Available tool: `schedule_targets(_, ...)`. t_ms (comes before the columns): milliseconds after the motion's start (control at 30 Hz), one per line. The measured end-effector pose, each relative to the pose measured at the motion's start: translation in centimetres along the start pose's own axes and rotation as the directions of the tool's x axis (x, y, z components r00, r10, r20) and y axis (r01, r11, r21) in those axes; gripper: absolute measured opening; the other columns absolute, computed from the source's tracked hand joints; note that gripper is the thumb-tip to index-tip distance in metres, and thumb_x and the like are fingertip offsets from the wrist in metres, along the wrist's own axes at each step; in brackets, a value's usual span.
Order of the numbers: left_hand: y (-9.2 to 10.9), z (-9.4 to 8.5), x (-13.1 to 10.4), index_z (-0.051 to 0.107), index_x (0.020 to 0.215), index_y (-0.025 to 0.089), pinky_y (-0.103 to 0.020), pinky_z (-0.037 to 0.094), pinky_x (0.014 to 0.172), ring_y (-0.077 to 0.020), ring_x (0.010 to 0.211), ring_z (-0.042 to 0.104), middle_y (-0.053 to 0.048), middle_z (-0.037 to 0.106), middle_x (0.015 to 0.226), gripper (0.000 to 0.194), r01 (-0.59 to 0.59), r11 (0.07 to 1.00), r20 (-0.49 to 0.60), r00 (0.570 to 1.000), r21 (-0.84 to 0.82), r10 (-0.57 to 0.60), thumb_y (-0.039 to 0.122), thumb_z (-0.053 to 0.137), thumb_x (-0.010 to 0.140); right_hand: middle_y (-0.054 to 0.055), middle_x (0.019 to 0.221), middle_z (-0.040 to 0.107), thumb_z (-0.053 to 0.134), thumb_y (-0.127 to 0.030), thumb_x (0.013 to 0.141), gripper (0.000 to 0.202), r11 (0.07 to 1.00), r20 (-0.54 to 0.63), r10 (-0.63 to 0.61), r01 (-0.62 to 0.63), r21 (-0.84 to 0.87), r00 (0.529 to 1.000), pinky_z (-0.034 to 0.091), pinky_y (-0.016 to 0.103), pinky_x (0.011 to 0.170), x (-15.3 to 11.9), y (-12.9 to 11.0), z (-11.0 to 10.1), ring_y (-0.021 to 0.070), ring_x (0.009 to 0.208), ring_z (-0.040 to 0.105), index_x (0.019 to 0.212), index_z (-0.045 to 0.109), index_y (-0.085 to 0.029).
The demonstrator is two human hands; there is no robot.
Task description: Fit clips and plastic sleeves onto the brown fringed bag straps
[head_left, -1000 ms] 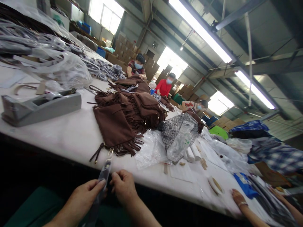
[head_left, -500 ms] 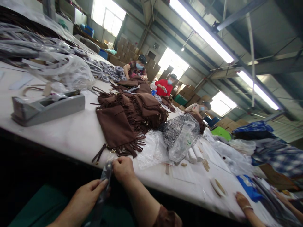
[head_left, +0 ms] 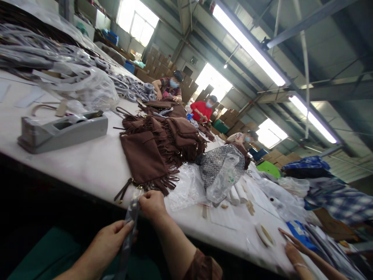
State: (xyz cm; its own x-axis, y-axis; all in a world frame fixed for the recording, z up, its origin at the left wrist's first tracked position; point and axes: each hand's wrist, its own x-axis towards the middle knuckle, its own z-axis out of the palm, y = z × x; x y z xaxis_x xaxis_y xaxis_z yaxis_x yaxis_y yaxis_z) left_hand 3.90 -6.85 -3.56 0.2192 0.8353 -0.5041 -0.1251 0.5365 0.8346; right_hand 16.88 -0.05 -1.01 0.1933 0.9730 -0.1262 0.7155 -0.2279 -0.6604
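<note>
At the table's front edge, my left hand [head_left: 106, 242] pinches a strap wrapped in clear and grey plastic [head_left: 127, 243] between thumb and fingers. The strap hangs down toward my lap. Higher up, my right hand [head_left: 152, 205] is closed on the upper end of the same strap, close to a small gold metal ring. Just beyond that ring lies a brown fringed bag [head_left: 144, 155], flat on the table with a tasselled zip pull at its near corner. My right fingertips are partly hidden, and the strap's lower end fades into shadow.
A grey tape dispenser [head_left: 65, 132] stands left on the white table [head_left: 84, 167]. More fringed bags [head_left: 180, 134] are piled behind. A patterned bundle [head_left: 220, 167], clear plastic and a tape roll [head_left: 265, 235] lie rightward. A co-worker's hands [head_left: 294, 252] reach in at right; other people work farther back.
My hands keep their hold on the strap, almost unmoved. The co-worker's hands at the right have come closer together, near the tape roll. The view has shifted slightly.
</note>
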Motion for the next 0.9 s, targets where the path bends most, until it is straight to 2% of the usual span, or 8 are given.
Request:
schedule_targets(167,-0.48,-0.20,0.56,0.069,0.070,0.018,-0.032,0.049,0.059,-0.0278,0.071,0.067,-0.011,0.072,0.071,0.066,-0.019,1.000,0.007,1.000,-0.006,0.019,0.079,0.073,0.047,0.006,0.068,0.073,0.058,-0.014,0.072,0.020,0.993,-0.042,-0.045,0.040,-0.111,0.998,0.042,0.023,0.060,0.32,-0.42,-0.13,0.0166,0.065,0.063,0.072,0.078,-0.015)
schedule_targets(367,0.01,-0.33,0.54,0.069,0.071,0.016,-0.029,0.046,0.056,-0.0240,0.066,0.064,-0.011,0.071,0.069,0.070,-0.035,0.999,0.022,0.999,0.018,0.035,0.082,0.070,0.049,0.011,0.075,0.075,0.056,-0.012,0.073,0.023,0.976,-0.095,-0.090,0.069,-0.206,0.991,0.042,0.026,0.065,0.57,-0.86,-0.79,0.0189,0.068,0.064,0.073,0.078,-0.015)
schedule_targets(533,-0.03,-0.31,0.61,0.071,0.074,0.016,-0.028,0.048,0.059,-0.0235,0.068,0.065,-0.011,0.073,0.072,0.064,-0.020,0.999,0.019,1.000,-0.039,0.020,0.074,0.075,0.049,0.010,0.072,0.075,0.056,-0.015,0.077,0.023,0.982,-0.052,-0.108,0.098,-0.164,0.993,0.042,0.024,0.063,0.48,-0.53,-0.64,0.0175,0.066,0.064,0.076,0.079,-0.015)
schedule_targets(667,-0.16,-0.39,0.70,0.070,0.076,0.016,-0.028,0.050,0.061,-0.0241,0.073,0.067,-0.011,0.075,0.077,0.064,0.018,0.996,0.031,0.999,-0.087,-0.015,0.072,0.078,0.047,0.008,0.068,0.073,0.058,-0.014,0.074,0.022,0.992,-0.011,-0.068,0.067,-0.107,0.998,0.042,0.023,0.060,0.60,-0.65,-0.28,0.0174,0.066,0.064,0.076,0.080,-0.014)
schedule_targets(767,-0.04,-0.50,0.73,0.070,0.079,0.015,-0.028,0.050,0.062,-0.0249,0.074,0.067,-0.013,0.075,0.079,0.068,0.033,0.996,0.037,0.999,-0.088,-0.029,0.073,0.078,0.046,0.007,0.069,0.074,0.058,-0.012,0.072,0.022,0.995,-0.028,-0.047,0.044,-0.086,0.999,0.042,0.023,0.061,0.74,-0.81,-0.23,0.0177,0.067,0.065,0.076,0.079,-0.015)
schedule_targets(900,0.49,-0.52,0.52,0.070,0.090,0.013,-0.029,0.050,0.059,-0.0267,0.079,0.069,-0.015,0.075,0.088,0.072,0.115,0.985,0.056,0.993,-0.126,-0.108,0.073,0.078,0.049,0.007,0.070,0.074,0.057,-0.014,0.075,0.021,0.995,-0.092,-0.056,0.048,-0.091,0.994,0.044,0.024,0.065,1.03,-0.92,-0.36,0.0177,0.068,0.065,0.073,0.078,-0.016)
